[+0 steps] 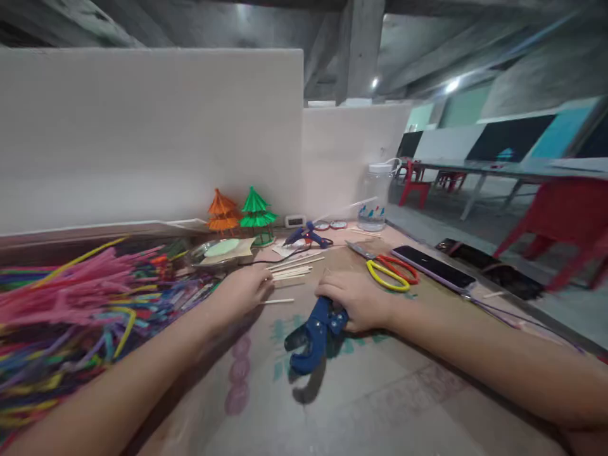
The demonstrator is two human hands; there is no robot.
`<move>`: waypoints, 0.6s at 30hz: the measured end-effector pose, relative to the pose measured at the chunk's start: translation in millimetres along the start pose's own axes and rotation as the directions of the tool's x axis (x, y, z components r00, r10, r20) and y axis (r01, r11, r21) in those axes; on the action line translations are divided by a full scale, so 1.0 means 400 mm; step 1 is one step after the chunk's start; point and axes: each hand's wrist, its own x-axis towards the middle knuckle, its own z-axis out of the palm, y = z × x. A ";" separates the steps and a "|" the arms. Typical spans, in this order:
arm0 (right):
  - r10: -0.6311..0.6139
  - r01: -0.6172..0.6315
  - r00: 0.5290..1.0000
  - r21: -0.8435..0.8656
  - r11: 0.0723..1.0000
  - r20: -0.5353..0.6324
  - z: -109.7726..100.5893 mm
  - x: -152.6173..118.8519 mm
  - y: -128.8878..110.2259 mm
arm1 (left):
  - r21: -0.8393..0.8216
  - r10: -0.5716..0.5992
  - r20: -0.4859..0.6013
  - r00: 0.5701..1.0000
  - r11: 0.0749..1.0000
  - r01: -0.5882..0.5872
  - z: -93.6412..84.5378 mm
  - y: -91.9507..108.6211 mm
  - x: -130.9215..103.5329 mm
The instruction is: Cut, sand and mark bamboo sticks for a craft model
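My right hand (354,297) is wrapped round the handles of a blue pipe cutter (313,339). The cutter's hooked jaw points toward me, just above the table. Over to the left, my left hand (247,288) reaches to the ends of several thin wooden sticks (289,272). Its fingertips are partly hidden and blurred, so whether they grip a stick is unclear. One loose stick (280,301) lies nearer to me. Behind the sticks rests a blue glue gun (308,235) with a small red light.
Pink pipe cleaners (90,278) and other colours heap up at the left. Orange (222,209) and green (256,212) paper-roofed models stand by the partition. Yellow-and-orange scissors (387,272), a phone (433,267) and a clear water bottle (373,196) lie or stand rightward.
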 end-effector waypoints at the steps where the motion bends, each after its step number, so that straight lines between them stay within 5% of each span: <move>1: -0.014 0.014 1.000 -0.007 1.000 0.005 -0.002 0.000 -0.001 | -0.001 0.007 0.004 1.000 1.000 -0.007 0.002 -0.003 0.003; 18: 0.005 -0.004 0.997 -0.015 1.000 0.079 -0.003 0.002 -0.006 | 0.017 -0.030 -0.030 0.999 0.999 0.030 0.055 -0.054 0.012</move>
